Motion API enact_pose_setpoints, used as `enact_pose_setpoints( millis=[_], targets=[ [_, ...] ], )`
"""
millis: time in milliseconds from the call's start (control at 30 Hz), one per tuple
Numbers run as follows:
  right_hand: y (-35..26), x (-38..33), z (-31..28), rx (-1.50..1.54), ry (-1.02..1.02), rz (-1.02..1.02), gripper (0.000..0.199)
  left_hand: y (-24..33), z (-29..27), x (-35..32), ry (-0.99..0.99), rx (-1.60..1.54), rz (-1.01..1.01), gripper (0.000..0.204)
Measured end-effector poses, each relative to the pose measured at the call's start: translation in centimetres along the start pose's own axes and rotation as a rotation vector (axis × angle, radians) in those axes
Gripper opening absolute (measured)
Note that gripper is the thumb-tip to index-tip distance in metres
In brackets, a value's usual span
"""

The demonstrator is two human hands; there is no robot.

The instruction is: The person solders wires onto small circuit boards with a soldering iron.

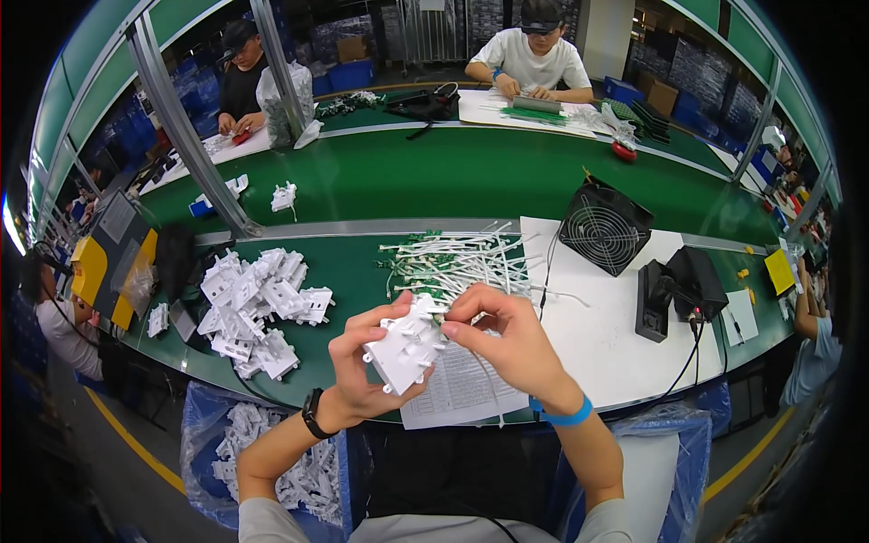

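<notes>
Left hand (367, 357) grasps white square plastic housing (405, 351) from below, tilted, above near edge of green tabletop (362, 271). Right hand (502, 339) pinches small part at housing's upper right corner, fingertips touching it. Pile of white plastic housings (258, 308) lies left; bundle of white cable ties (457, 258) just beyond hands.

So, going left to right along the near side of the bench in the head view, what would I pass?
Pile of white plastic parts → left hand holding a white plastic part → right hand pinching at that part → black fan → black device with cables → yellow pad.
</notes>
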State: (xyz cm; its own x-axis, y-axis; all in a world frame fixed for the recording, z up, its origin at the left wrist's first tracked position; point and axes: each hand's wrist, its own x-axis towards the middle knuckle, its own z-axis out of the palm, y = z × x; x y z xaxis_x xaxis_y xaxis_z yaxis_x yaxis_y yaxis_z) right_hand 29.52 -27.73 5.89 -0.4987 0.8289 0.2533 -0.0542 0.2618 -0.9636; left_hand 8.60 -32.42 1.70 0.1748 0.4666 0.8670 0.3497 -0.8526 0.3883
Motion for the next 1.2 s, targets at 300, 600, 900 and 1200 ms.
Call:
enact_pose_setpoints(
  millis=[300,600,900,1200],
  targets=[
    [2.2,0.5,-2.7,0.31,-0.27,0.412,0.026,0.4,0.0,-0.7,-0.169,-0.233,-0.2,0.081],
    [1.8,-0.8,-2.4,-0.31,-0.149,0.171,0.021,0.0,1.3,1.9,-0.361,-0.195,-0.739,0.048],
    [1.6,-3.0,-5.1,-0.538,0.287,0.082,0.023,-4.2,7.2,3.5,-0.097,-0.199,-0.752,0.024],
    [3.8,-6.3,-5.4,-0.977,0.426,-0.13,0.013,-3.6,16.9,5.6,-0.081,-0.495,-0.871,0.028]
  ],
)
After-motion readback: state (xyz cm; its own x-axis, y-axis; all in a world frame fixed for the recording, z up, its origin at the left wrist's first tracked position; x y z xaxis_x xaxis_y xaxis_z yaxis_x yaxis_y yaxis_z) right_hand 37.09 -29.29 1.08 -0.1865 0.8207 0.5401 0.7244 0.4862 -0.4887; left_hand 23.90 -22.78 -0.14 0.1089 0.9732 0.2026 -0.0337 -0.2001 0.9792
